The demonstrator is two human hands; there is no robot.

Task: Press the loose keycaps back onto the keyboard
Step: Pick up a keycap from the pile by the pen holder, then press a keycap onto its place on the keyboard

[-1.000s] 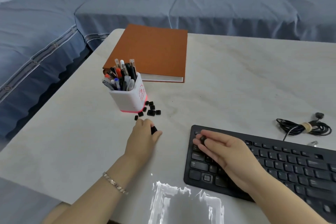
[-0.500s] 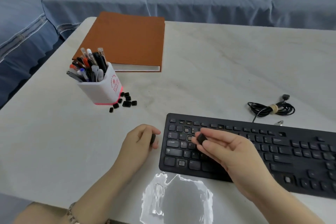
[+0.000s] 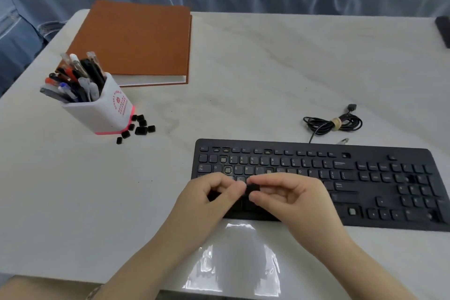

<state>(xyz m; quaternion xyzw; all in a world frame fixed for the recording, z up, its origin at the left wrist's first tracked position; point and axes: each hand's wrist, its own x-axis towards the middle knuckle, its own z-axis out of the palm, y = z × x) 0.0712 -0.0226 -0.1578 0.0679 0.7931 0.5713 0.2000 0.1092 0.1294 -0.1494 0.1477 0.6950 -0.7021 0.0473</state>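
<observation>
Both hands over the keyboard (image 3: 316, 170), orienting one keycap (image 3: 252, 189).
The right hand (image 3: 292, 200) pinches the black keycap between thumb and forefinger. The left hand (image 3: 207, 202), fingers curled, grips its other side. An open socket (image 3: 227, 169) sits just beyond the fingertips, and the loose keycaps (image 3: 140, 126) lie well past the left hand. Square the cap over its socket, then press straight down.

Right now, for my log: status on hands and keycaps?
Right hand pinching small black keycap, left hand touching it. Above flat black keyboard, empty sockets showing. Nothing blocking.
</observation>
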